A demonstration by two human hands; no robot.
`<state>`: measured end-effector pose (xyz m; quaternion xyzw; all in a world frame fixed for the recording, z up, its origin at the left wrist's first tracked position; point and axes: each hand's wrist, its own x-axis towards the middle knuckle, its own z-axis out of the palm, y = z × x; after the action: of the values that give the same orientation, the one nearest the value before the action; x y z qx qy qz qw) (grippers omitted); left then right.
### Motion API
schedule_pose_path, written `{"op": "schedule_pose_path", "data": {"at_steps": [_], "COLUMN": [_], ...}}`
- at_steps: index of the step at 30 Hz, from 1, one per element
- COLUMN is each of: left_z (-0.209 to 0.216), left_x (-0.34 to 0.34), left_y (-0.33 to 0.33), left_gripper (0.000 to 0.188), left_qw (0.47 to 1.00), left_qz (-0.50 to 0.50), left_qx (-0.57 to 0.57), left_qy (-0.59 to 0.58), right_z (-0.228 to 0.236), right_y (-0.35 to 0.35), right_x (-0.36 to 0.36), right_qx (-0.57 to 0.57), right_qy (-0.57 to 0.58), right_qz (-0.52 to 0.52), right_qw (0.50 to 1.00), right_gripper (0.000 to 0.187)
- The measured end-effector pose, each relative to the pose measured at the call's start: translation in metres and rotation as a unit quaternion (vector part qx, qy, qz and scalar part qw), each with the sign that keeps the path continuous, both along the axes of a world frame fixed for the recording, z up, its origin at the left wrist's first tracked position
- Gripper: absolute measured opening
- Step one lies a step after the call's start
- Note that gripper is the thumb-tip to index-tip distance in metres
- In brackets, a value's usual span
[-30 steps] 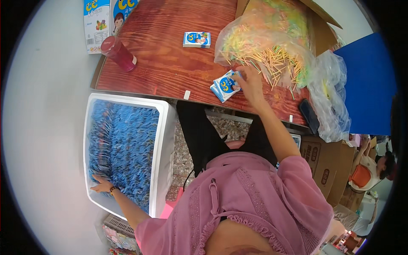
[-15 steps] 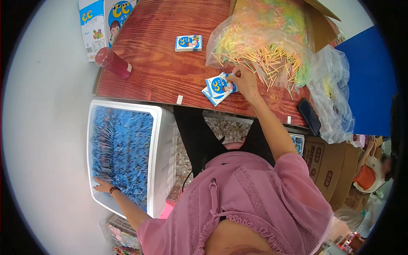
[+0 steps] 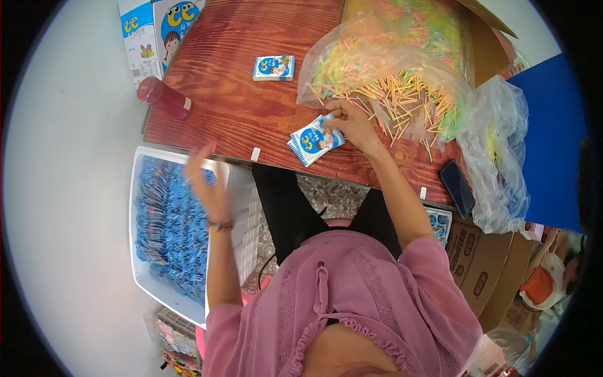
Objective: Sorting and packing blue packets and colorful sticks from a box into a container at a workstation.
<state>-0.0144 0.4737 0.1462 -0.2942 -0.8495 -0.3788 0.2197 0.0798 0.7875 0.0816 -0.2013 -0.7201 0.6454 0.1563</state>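
My right hand (image 3: pixel 356 129) is over the table, its thumb and fingers closed at the upper right corner of a blue-and-white packet (image 3: pixel 312 142). Another packet's edge shows beneath that one. Just beyond the hand, thin pastel candy-like sticks (image 3: pixel 411 94) spill from a large clear plastic bag (image 3: pixel 326 63). My left hand (image 3: pixel 209 191) is raised over the right rim of a white foam box (image 3: pixel 139 207), smeared by motion, so its fingers cannot be read. Rows of blue packets (image 3: pixel 166 232) fill much of that box.
A stack of similar packets (image 3: pixel 274 68) lies farther back on the red-brown wooden table (image 3: pixel 245 113). A pink-red jar (image 3: pixel 164 98) stands at the left edge, near printed cartons (image 3: pixel 139 44). On the right are a dark phone (image 3: pixel 456 188), crumpled clear plastic (image 3: pixel 502 144) and cardboard boxes (image 3: pixel 487 267).
My left hand has lifted from the foam box's near left side and swung up and right toward the table. My right hand stays at the packets, which now lie turned and more closely overlapped.
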Motion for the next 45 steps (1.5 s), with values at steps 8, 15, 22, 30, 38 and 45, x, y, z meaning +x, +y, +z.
{"op": "schedule_pose_path", "data": {"at_steps": [8,15,22,30,38,45], "left_z": [-0.048,-0.079,-0.074,-0.054,-0.023,-0.013], "left_x": [0.027,0.016,0.013,0.013,0.026,0.057], "left_y": [0.135,0.143,0.143,0.143,0.158,0.168], "left_gripper": [0.052,0.024,0.015,0.015,0.012,0.012], "left_qw": [0.967,0.950,0.970,0.997,0.760,0.719], "left_qz": [-0.074,-0.033,-0.007,0.000,-0.163,-0.178], "left_qx": [-0.079,0.098,0.056,-0.030,0.382,0.378], "left_qy": [-0.231,-0.294,-0.234,-0.075,-0.499,-0.556], "right_z": [0.015,0.011,0.014,0.024,0.042,0.035], "right_y": [0.009,0.015,0.014,0.018,0.008,0.022], "right_x": [-0.002,-0.005,-0.013,-0.018,0.007,0.046], "right_qx": [0.148,0.375,0.322,0.206,-0.183,-0.160], "right_qy": [-0.011,0.089,0.163,0.072,0.134,0.073], "right_qz": [0.066,0.036,-0.009,0.009,0.071,0.087], "right_qw": [0.987,0.922,0.933,0.976,0.971,0.980], "right_gripper": [0.016,0.012,0.012,0.013,0.010,0.010]}}
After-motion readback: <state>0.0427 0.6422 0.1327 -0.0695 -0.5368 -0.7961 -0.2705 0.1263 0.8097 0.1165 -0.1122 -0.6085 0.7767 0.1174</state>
